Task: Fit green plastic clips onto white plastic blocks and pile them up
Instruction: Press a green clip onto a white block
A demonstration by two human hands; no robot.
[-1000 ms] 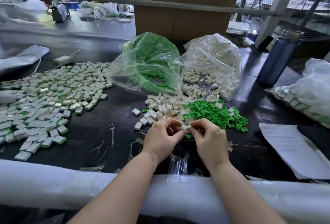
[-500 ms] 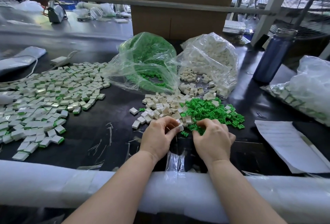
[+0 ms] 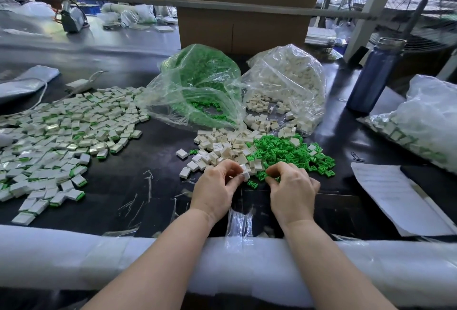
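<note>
1 white block (image 3: 245, 174) was pinched by the curled fingers of the left hand (image 3: 217, 191). The right hand (image 3: 291, 189) was beside it, fingertips pressed together over the green clips (image 3: 291, 151). No clip could be seen between them. The clips lay nearest that hand.

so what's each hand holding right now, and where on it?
Left hand pinches a white block at its near end, between thumb and fingertips. Right hand has its fingers curled at the green clips; whether it holds one cannot be told.
</note>
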